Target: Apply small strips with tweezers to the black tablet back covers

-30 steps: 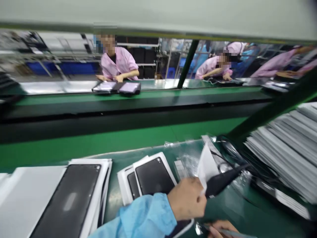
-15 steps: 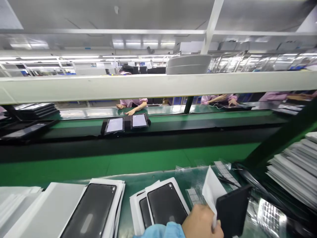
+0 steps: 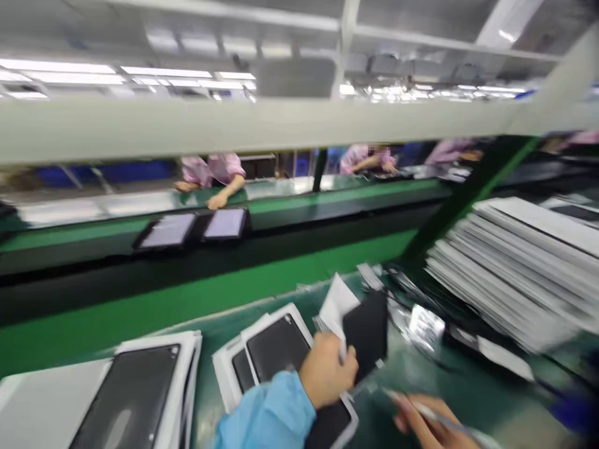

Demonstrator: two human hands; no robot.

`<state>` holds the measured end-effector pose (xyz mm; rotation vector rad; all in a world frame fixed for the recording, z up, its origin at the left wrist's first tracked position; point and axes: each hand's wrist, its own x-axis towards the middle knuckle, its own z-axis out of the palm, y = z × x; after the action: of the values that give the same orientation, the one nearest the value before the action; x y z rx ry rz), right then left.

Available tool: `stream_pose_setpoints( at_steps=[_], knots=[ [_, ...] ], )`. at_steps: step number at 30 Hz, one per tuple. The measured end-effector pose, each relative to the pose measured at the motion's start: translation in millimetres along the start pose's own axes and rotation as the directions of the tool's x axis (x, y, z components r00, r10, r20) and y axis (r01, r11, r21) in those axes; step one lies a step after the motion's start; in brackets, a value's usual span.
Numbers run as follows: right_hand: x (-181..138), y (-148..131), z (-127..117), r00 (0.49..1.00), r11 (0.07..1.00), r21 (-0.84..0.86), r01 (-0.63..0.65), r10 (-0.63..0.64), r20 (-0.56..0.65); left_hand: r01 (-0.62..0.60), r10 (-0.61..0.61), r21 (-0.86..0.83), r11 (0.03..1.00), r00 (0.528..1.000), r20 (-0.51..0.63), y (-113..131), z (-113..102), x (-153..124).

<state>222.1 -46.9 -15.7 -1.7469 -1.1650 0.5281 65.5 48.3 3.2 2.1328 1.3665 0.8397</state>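
Note:
My left hand (image 3: 327, 374), in a light blue sleeve, is closed on a black panel (image 3: 367, 333) together with a white paper sheet (image 3: 336, 304), held tilted above the green worktop. My right hand (image 3: 421, 423) is low at the bottom edge, fingers curled round a thin pen-like tool (image 3: 444, 421). Below my left hand lies a small pile of black panels in white frames (image 3: 271, 352).
A bigger pile of black panels in white frames (image 3: 135, 399) lies at the left. A tall stack of grey flat sheets (image 3: 524, 268) fills the right. Clear plastic bags (image 3: 421, 321) lie between. Two tablets (image 3: 191, 227) ride the green conveyor; people in pink sit beyond.
The view swung up, then tilted left and down. My left hand turned the black panel to face me and carried it leftward. My right hand has come back into view.

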Motion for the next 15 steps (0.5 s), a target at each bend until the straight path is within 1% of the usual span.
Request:
stream_pose_setpoints(
  at_steps=[1, 2, 3, 6, 9, 12, 15],
  knots=[
    [-5, 0, -2, 0.997, 0.995, 0.058, -0.080, 0.080, 0.002, 0.000, 0.000, -0.010, 1.000, 1.000, 0.003, 2, -3, -1],
    [-8, 0, -2, 0.990, 0.976, 0.170, -0.140, 0.142, -0.001, -0.002, 0.002, -0.023, 1.000, 1.000, 0.007, 3, -5, -1],
    [-10, 1, 0, 0.984, 0.943, 0.286, -0.170, 0.179, -0.007, -0.013, 0.013, -0.041, 0.999, 1.000, 0.015, 3, -6, 0],
    [-7, 8, 13, 0.972, 0.925, 0.321, -0.206, 0.232, -0.046, -0.069, 0.071, -0.083, 0.994, 0.997, 0.019, 3, -6, 2],
    [-6, 12, 20, 0.969, 0.914, 0.351, -0.203, 0.238, -0.060, -0.120, 0.117, -0.065, 0.991, 0.992, -0.051, 6, -8, -2],
    [-9, 11, 22, 0.972, 0.905, 0.379, -0.195, 0.230, -0.050, -0.147, 0.145, -0.012, 0.989, 0.984, -0.103, 10, -9, -6],
    [-11, 11, 23, 0.974, 0.899, 0.386, -0.205, 0.228, -0.013, -0.157, 0.159, 0.029, 0.987, 0.981, -0.114, 12, -10, -6]
  ],
)
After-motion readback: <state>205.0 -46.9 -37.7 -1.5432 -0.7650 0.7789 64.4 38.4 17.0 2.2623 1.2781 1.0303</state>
